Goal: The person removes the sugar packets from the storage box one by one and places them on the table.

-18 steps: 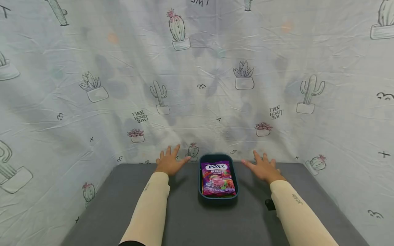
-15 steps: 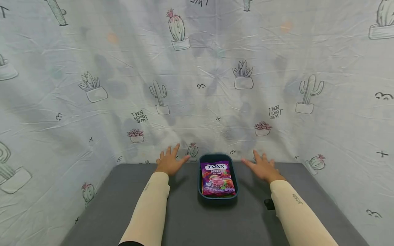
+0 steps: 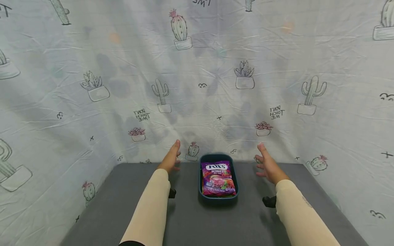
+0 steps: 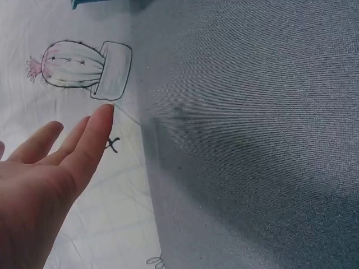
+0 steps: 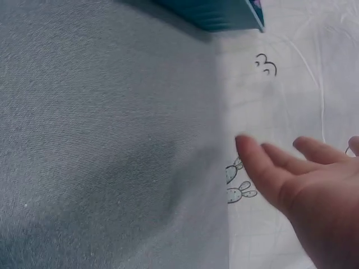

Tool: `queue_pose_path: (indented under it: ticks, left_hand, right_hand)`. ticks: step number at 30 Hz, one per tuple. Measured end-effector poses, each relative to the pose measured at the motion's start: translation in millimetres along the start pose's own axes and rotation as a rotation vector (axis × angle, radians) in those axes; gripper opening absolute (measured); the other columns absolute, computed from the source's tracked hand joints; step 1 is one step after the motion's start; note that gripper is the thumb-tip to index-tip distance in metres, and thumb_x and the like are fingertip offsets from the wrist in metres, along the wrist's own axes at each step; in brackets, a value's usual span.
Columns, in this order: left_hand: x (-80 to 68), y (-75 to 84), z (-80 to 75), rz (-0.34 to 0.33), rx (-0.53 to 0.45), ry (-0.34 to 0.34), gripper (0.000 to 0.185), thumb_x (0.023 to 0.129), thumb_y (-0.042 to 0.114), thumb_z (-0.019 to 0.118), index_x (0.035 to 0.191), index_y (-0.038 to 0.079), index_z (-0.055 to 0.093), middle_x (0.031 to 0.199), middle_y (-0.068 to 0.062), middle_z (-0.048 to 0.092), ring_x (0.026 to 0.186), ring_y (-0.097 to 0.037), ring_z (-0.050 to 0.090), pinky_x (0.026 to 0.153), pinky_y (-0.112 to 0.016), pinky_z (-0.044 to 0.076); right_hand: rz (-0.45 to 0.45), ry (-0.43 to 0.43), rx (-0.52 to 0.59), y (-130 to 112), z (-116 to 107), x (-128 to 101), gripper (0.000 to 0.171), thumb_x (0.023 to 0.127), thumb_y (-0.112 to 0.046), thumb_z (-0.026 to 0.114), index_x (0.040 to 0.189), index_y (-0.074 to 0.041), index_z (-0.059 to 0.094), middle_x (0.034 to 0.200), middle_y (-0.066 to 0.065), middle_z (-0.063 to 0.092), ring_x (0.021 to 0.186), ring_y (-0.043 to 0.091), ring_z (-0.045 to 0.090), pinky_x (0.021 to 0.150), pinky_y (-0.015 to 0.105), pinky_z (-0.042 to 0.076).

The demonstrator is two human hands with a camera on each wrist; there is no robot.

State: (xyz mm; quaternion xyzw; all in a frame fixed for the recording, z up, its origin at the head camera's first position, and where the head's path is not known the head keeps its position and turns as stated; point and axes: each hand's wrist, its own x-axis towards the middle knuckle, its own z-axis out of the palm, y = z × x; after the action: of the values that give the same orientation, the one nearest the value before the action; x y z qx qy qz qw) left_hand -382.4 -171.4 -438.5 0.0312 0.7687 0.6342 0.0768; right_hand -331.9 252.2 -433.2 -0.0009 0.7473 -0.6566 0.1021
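A purple candy bag [image 3: 217, 179] printed "FOX'S BERRIES" lies inside a dark teal rectangular bin [image 3: 218, 199], in the middle of the grey table. To the bin's left is my left hand [image 3: 170, 159], held apart from it with the palm turned inward and the fingers extended. On the other side my right hand [image 3: 268, 165] mirrors it, palm inward, thumb up, also apart from the bin. Neither hand holds anything. In the right wrist view part of the bin's wall [image 5: 210, 14] shows at the top; the left wrist view catches only its edge [image 4: 84, 1].
The grey table [image 3: 191, 225] meets a pale curtain [image 3: 212, 102] printed with cacti at its back edge, and the curtain also runs along both sides. Small black pieces [image 3: 269, 202] show at the wrists.
Both hands have rotated from palms down with spread fingers to palms facing each other, thumbs up. The right hand has shifted slightly outward. The bin and bag stay put.
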Motion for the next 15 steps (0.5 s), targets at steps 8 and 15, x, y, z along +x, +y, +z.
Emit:
queue_pose_path:
  ticks: [8, 15]
  left_hand:
    - [-3.8, -1.3, 6.2, -0.009, -0.017, -0.004, 0.117, 0.09, 0.098, 0.036, 0.178, 0.027, 0.007, 0.172, -0.029, 0.028, 0.147, -0.062, 0.038, 0.104, -0.072, 0.046]
    - [-4.8, -13.3, 23.1, -0.031, -0.104, -0.038, 0.119, 0.091, 0.096, 0.041, 0.178, 0.021, 0.009, 0.171, -0.033, 0.026, 0.146, -0.065, 0.035, 0.103, -0.076, 0.045]
  right_hand:
    - [-0.04, -0.05, 0.172, -4.6, -1.3, -5.4, 0.106, 0.098, -0.091, 0.023, 0.175, -0.028, -0.011, 0.177, 0.029, 0.001, 0.155, 0.064, 0.011, 0.115, 0.08, 0.023]
    - [-0.027, -0.06, 0.194, -2.0, -1.1, -4.2, 0.108, 0.097, -0.092, 0.024, 0.176, -0.027, -0.01, 0.176, 0.032, 0.008, 0.154, 0.065, 0.017, 0.113, 0.08, 0.027]
